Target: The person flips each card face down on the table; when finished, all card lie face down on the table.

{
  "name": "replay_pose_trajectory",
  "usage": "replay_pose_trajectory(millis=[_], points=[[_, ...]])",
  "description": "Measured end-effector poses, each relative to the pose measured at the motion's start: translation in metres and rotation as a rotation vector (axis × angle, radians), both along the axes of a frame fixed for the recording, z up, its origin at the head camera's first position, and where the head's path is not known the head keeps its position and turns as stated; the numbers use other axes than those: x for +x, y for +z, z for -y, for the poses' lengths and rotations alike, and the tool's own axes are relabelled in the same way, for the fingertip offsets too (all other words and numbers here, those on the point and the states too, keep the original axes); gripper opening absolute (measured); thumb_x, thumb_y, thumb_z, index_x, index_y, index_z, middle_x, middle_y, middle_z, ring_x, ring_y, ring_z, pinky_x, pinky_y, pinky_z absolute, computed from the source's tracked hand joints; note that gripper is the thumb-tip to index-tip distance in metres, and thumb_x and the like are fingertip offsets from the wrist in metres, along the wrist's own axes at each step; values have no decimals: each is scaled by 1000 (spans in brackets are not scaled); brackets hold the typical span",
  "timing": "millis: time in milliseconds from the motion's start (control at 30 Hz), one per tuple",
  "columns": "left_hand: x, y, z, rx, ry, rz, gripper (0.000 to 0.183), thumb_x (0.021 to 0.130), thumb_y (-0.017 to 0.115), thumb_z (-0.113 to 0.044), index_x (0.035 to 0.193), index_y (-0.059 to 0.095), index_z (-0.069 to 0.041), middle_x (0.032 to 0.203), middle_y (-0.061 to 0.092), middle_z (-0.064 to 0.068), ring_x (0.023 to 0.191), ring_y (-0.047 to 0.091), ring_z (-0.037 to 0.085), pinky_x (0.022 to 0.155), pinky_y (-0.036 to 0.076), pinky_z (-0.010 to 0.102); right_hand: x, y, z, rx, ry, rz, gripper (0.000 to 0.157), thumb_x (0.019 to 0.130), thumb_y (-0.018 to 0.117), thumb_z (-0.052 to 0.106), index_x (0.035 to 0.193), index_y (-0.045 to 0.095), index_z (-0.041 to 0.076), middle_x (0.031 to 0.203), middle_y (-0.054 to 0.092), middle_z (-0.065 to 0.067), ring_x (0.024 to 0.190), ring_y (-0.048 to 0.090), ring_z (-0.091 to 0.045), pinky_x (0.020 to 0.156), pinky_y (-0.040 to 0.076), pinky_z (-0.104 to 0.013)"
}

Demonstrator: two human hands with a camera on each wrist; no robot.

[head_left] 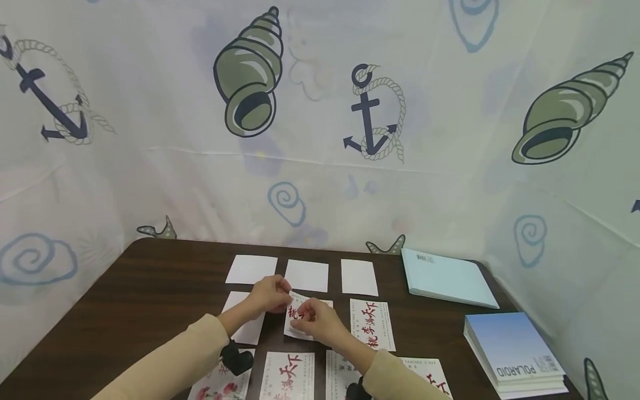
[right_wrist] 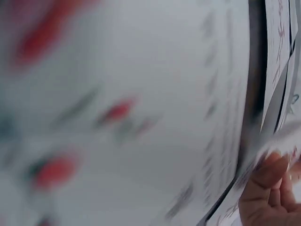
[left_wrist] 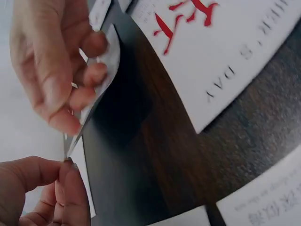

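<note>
In the head view my left hand [head_left: 272,294] pinches the upper left corner of a white card with red calligraphy [head_left: 305,328], which is raised and bent off the table. My right hand [head_left: 322,319] has its curled fingers on the same card's face and partly covers the writing. The left wrist view shows the thumb and finger of my left hand [left_wrist: 56,188] gripping the tip of the thin, curved card [left_wrist: 110,63], with my right hand [left_wrist: 51,61] close above it. At the right wrist view's edge, curled fingers [right_wrist: 270,188] hold blurred paper.
Blank white cards [head_left: 306,276] form a back row on the dark table [head_left: 170,289]. Calligraphy cards [head_left: 372,325] lie to the right and in front; a flowered card [head_left: 222,383] is front left. At right are a pale blue box [head_left: 450,278] and a stack marked POLAROID [head_left: 515,347].
</note>
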State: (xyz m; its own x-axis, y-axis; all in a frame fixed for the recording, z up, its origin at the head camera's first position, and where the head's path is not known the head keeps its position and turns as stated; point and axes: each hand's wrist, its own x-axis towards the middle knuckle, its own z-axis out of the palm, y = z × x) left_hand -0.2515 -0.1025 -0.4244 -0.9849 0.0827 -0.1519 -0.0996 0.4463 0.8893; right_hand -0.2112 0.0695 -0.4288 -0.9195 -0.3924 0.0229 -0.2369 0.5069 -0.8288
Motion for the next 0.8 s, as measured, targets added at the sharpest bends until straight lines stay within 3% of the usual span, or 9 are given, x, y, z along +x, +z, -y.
replay_pose_trajectory(millis=[100,233,433,600,667,800], points=[[1,7,-2,29,-10,4,19,77,65,-1,95,58,1,77,58,8,61,61,14,58,56,28,3,2,9,-1,-35,-18,36,81,73,26,95,53,1,72,50,1,61,44,-6,52,37,-18],[4,15,-1,96,-46,9,18,83,63,-6,99,58,2,78,60,8,61,62,12,59,56,28,5,5,13,-93,-51,38,33,81,71,18,98,50,-1,74,53,-1,58,53,-7,51,49,-22],[10,15,7,272,-221,53,29,96,52,-14,115,54,8,98,65,14,76,66,13,72,56,30,10,11,3,-356,-61,213,29,86,61,0,110,49,-9,85,55,-8,65,61,-14,60,57,-33],[16,5,14,291,-356,132,45,96,53,-18,131,44,9,120,58,23,97,66,26,82,54,38,15,18,-7,-523,-45,283,32,90,56,0,118,46,-11,95,58,-12,79,62,-14,69,57,-35],[17,1,15,303,-366,162,50,96,53,-20,134,40,9,125,55,25,103,64,31,84,53,40,15,20,-11,-556,-39,294,33,91,56,2,120,46,-10,99,59,-13,83,63,-15,71,56,-33],[19,-2,16,306,-325,163,55,95,56,-23,136,38,9,128,52,28,106,62,35,86,52,43,15,22,-18,-601,-57,304,34,91,56,3,121,45,-10,102,59,-15,86,62,-16,71,56,-30]])
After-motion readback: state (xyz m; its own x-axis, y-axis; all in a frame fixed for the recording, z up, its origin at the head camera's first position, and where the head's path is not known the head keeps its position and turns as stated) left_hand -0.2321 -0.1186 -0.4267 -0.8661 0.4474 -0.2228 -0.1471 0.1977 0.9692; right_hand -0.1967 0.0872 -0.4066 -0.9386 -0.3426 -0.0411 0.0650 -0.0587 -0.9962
